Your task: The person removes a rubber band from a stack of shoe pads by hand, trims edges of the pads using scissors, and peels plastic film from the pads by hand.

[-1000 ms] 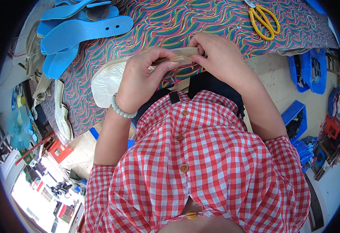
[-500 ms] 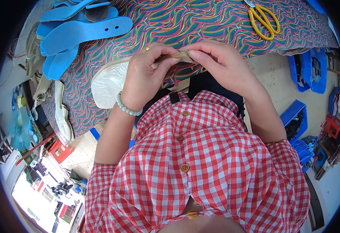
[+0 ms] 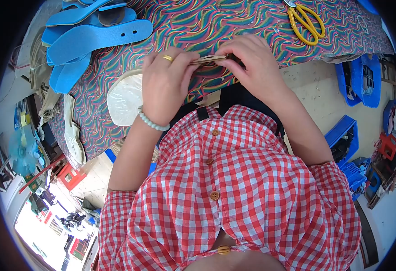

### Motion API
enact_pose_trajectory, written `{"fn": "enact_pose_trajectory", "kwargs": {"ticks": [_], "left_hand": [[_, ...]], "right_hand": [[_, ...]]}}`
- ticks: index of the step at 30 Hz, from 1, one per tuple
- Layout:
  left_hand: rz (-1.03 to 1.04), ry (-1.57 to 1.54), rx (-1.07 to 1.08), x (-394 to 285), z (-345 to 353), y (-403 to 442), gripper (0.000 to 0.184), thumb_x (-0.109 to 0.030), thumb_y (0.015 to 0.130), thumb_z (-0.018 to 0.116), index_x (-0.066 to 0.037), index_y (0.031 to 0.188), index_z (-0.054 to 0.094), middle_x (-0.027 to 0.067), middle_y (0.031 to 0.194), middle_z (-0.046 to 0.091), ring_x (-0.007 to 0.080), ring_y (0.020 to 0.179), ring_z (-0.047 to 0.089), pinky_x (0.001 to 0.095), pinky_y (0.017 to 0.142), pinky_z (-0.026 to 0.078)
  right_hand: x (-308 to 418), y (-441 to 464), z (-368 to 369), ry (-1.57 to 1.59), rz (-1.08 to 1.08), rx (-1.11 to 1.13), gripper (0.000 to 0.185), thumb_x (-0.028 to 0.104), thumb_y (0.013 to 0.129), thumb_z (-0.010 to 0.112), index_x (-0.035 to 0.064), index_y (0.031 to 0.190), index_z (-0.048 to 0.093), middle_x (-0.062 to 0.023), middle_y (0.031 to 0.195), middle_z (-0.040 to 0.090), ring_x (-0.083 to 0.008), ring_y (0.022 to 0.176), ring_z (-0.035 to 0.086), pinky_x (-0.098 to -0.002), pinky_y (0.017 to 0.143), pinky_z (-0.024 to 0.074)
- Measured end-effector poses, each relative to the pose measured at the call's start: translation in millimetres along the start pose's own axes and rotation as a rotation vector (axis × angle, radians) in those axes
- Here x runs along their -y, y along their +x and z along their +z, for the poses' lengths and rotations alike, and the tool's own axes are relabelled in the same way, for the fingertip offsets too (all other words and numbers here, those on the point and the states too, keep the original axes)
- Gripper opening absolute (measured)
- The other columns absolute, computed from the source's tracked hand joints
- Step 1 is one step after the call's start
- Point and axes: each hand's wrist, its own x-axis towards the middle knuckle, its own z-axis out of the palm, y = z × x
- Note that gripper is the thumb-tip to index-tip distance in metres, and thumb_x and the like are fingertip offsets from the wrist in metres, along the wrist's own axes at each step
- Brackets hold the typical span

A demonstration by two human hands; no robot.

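My left hand, with a gold ring and a pale bead bracelet, is closed round a cream shoe upper. The upper's shiny rounded end sticks out to the left over the table edge, and its thin layered edge shows between my hands. My right hand has its thumb below and fingers above the right end of that edge, pinching it. My right fingertips are partly blurred, and the middle of the upper is hidden behind my left hand.
Blue insoles lie heaped at the table's left. Yellow-handled scissors rest at the back right of the patterned table. More cream pieces lie along the left edge. Blue bins stand on the floor at right.
My right hand has shifted up slightly and turned, its fingers now over the top of the edge. My left hand has rolled over so its back and ring show more.
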Motion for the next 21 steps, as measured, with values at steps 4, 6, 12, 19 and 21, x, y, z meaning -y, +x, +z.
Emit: {"fn": "enact_pose_trajectory", "kwargs": {"ticks": [4, 6, 12, 19, 21], "left_hand": [[-0.045, -0.010, 0.032, -9.8, 13.4, 1.3, 0.027, -0.012, 0.083, 0.071, -0.007, 0.109, 0.065, 0.0095, 0.097, 0.065, 0.0290, 0.091, 0.062, 0.0397, 0.082, 0.043], [-0.012, -0.051, 0.014, -13.0, 18.8, 2.1, 0.024, -0.011, 0.084, 0.070, -0.007, 0.108, 0.066, 0.0095, 0.099, 0.065, 0.0290, 0.091, 0.063, 0.0395, 0.081, 0.044], [-0.069, -0.221, -0.107, -8.2, 24.8, 0.3, 0.025, -0.008, 0.086, 0.069, -0.005, 0.110, 0.065, 0.0124, 0.098, 0.065, 0.0317, 0.087, 0.063, 0.0398, 0.074, 0.048], [-0.100, -0.161, -0.086, -6.6, 34.3, -0.8, 0.019, -0.010, 0.084, 0.070, -0.005, 0.102, 0.068, 0.0104, 0.094, 0.064, 0.0307, 0.086, 0.062, 0.0403, 0.074, 0.049], [-0.118, -0.139, -0.074, -8.3, 33.4, 1.2, 0.019, -0.010, 0.084, 0.070, -0.005, 0.102, 0.068, 0.0108, 0.094, 0.064, 0.0310, 0.086, 0.062, 0.0406, 0.074, 0.049]], "right_hand": [[-12.5, 1.2, 11.4, -0.109, -0.102, -0.086, 0.017, 0.019, 0.082, 0.073, 0.0127, 0.096, 0.066, -0.0019, 0.099, 0.062, -0.0246, 0.108, 0.057, -0.0478, 0.105, 0.0362], [-13.2, -1.9, 11.9, -0.111, -0.093, -0.080, 0.018, 0.019, 0.082, 0.073, 0.0128, 0.097, 0.066, -0.0021, 0.100, 0.062, -0.0246, 0.108, 0.057, -0.0484, 0.107, 0.0350], [-9.9, 0.2, 9.0, -0.068, -0.120, -0.087, 0.017, 0.018, 0.082, 0.073, 0.0130, 0.097, 0.067, -0.0026, 0.099, 0.064, -0.0249, 0.107, 0.057, -0.0477, 0.107, 0.0354], [-11.6, 4.8, 13.7, -0.117, -0.092, -0.104, 0.036, 0.018, 0.083, 0.071, 0.0152, 0.119, 0.065, -0.0054, 0.119, 0.064, -0.0263, 0.115, 0.057, -0.0494, 0.110, 0.0343], [-8.8, 2.4, 11.7, -0.138, -0.125, -0.163, 0.044, 0.019, 0.084, 0.071, 0.0175, 0.127, 0.062, -0.0053, 0.127, 0.060, -0.0262, 0.119, 0.055, -0.0501, 0.110, 0.0338]]}}
